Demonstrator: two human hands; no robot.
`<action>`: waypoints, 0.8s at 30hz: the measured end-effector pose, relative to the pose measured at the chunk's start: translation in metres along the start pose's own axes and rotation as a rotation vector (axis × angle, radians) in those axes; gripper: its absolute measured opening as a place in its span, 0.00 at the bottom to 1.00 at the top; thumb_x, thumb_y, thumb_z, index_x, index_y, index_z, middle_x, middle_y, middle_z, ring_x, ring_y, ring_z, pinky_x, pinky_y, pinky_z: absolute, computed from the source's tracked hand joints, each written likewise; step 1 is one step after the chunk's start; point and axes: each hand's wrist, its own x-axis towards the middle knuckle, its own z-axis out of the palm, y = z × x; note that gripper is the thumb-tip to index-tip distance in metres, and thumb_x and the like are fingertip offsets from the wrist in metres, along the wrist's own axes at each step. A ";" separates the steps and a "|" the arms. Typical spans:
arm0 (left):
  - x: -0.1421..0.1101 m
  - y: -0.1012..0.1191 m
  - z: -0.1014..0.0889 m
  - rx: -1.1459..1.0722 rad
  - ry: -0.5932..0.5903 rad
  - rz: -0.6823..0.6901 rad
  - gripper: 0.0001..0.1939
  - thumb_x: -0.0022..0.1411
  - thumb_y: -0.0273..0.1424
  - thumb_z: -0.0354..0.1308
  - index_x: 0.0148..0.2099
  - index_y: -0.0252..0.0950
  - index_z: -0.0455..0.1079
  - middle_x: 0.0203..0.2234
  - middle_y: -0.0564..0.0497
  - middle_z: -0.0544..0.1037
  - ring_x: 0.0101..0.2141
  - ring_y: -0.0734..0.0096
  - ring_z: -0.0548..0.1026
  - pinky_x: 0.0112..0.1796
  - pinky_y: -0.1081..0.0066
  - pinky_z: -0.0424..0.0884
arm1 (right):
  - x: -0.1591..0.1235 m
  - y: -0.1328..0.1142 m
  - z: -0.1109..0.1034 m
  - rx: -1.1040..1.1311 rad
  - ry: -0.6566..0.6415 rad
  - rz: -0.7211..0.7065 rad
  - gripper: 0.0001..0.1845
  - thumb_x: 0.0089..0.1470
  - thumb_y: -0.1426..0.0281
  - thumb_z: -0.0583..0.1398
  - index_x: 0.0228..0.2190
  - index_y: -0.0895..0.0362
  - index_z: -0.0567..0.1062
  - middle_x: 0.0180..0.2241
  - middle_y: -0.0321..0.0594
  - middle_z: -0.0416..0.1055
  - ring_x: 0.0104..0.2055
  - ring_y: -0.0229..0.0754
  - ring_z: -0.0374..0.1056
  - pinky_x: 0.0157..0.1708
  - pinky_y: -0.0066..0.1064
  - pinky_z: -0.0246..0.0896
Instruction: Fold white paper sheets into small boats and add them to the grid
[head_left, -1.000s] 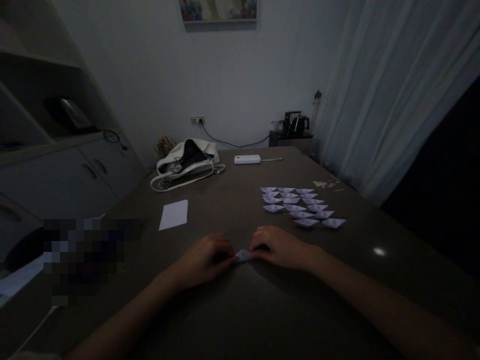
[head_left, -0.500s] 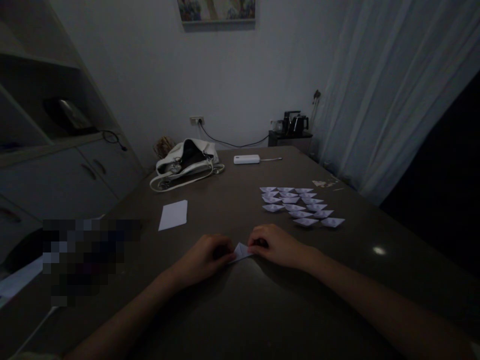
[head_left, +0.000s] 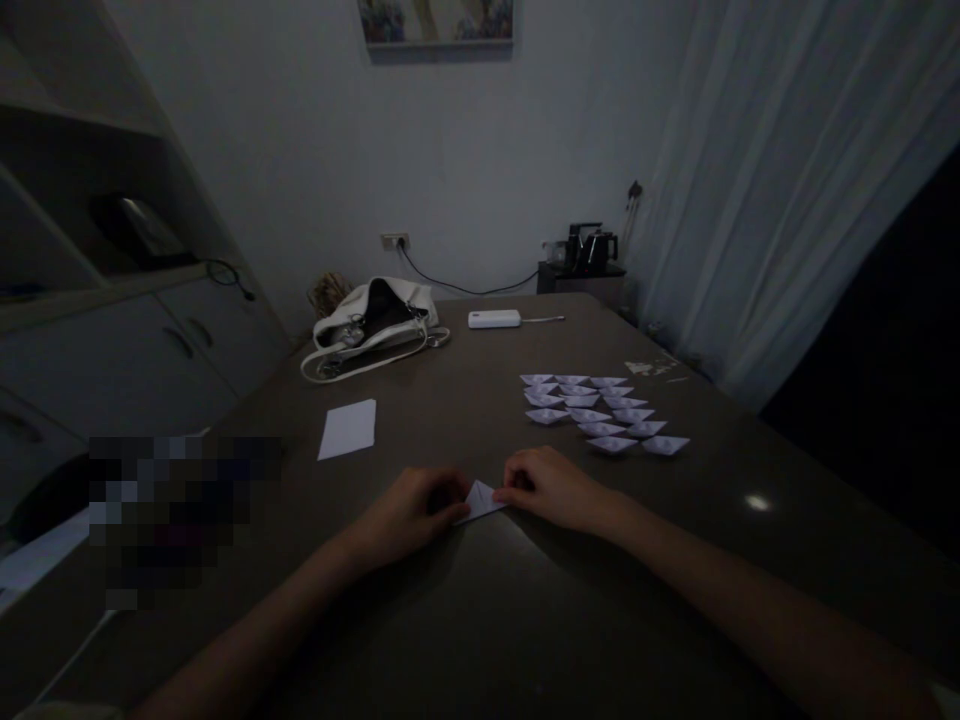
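Between my two hands is a small piece of folded white paper [head_left: 481, 499], with a peak pointing away from me and a crease down its middle. My left hand [head_left: 416, 505] pinches its left corner between thumb and fingers. At the right corner, my right hand [head_left: 551, 490] grips the paper in the same way. Beyond my right hand, several folded paper boats [head_left: 589, 415] stand in rows on the table. A stack of white paper sheets [head_left: 348, 429] lies flat beyond my left hand.
On the brown table [head_left: 480, 620], a white handbag [head_left: 375, 325] lies at the far left beside a white power bank [head_left: 494, 319] with a short cable. Paper scraps [head_left: 651, 367] lie near the right edge. A blurred patch [head_left: 180, 520] covers things at the left.
Both hands keep hold of the folded paper. My right fingers have shifted slightly, and a little more of the paper shows between the hands.
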 end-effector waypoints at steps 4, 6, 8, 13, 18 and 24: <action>0.000 0.002 0.000 -0.003 0.020 0.004 0.10 0.60 0.32 0.54 0.43 0.33 0.69 0.30 0.51 0.74 0.30 0.70 0.70 0.30 0.73 0.63 | 0.001 0.001 0.001 0.001 -0.002 0.015 0.10 0.51 0.65 0.64 0.25 0.60 0.76 0.23 0.36 0.71 0.24 0.32 0.63 0.23 0.24 0.48; 0.000 0.003 0.000 -0.001 0.013 -0.004 0.10 0.61 0.32 0.54 0.43 0.33 0.69 0.30 0.51 0.74 0.30 0.70 0.70 0.30 0.73 0.63 | 0.001 0.001 0.001 0.001 -0.005 0.019 0.09 0.51 0.66 0.64 0.26 0.60 0.76 0.23 0.36 0.71 0.24 0.33 0.63 0.23 0.24 0.49; 0.000 0.003 0.000 0.000 0.005 -0.008 0.10 0.61 0.32 0.53 0.43 0.33 0.69 0.30 0.50 0.74 0.30 0.70 0.70 0.30 0.73 0.63 | 0.001 0.000 0.000 -0.003 -0.010 0.023 0.09 0.51 0.65 0.63 0.26 0.60 0.76 0.24 0.36 0.71 0.25 0.33 0.64 0.23 0.24 0.49; 0.002 0.000 0.000 0.013 0.037 0.013 0.09 0.59 0.31 0.55 0.41 0.33 0.70 0.31 0.50 0.74 0.31 0.69 0.70 0.32 0.72 0.64 | 0.001 -0.003 -0.001 -0.022 -0.027 0.040 0.09 0.51 0.65 0.63 0.26 0.59 0.75 0.25 0.37 0.71 0.25 0.34 0.63 0.23 0.25 0.48; 0.003 0.000 0.002 -0.004 0.067 0.008 0.12 0.58 0.30 0.57 0.45 0.34 0.68 0.32 0.50 0.73 0.32 0.69 0.70 0.33 0.71 0.65 | 0.000 -0.002 0.000 -0.038 0.004 0.022 0.08 0.49 0.66 0.64 0.29 0.58 0.73 0.25 0.35 0.69 0.26 0.34 0.62 0.24 0.25 0.46; 0.001 0.001 0.002 0.065 0.039 0.150 0.09 0.63 0.29 0.53 0.42 0.37 0.73 0.35 0.49 0.70 0.35 0.69 0.70 0.34 0.72 0.65 | 0.000 -0.004 0.000 -0.043 0.007 0.012 0.06 0.49 0.69 0.64 0.30 0.57 0.71 0.24 0.32 0.67 0.25 0.32 0.60 0.24 0.24 0.43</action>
